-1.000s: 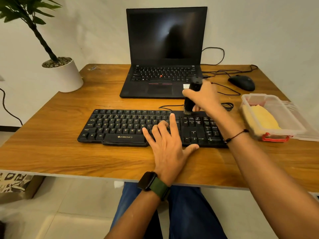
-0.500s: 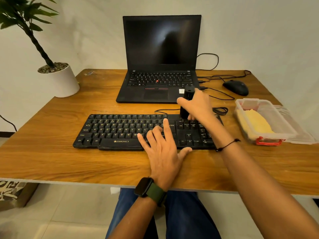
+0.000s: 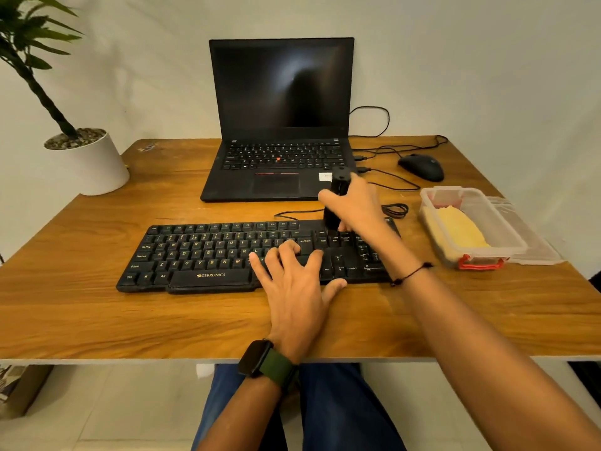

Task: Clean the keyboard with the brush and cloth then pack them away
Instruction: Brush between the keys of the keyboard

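Note:
A black keyboard [image 3: 201, 252] lies across the middle of the wooden desk [image 3: 81, 314]. My right hand [image 3: 357, 206] grips an upright black brush [image 3: 336, 196], whose lower end sits on the keys at the keyboard's upper right. My left hand [image 3: 292, 281] rests flat on the right half of the keyboard, fingers spread over the keys. A yellow cloth [image 3: 461, 232] lies inside a clear plastic box [image 3: 432, 196] to the right of the keyboard.
An open black laptop [image 3: 279, 125] stands behind the keyboard. A black mouse [image 3: 421, 167] and cables lie at the back right. The box's clear lid [image 3: 533, 242] sits beside it. A white plant pot [image 3: 91, 164] stands at the back left.
The brush and my right hand have stayed at the keyboard's upper right with small shifts. My left hand's fingers have curled slightly on the keys. The camera view has tilted.

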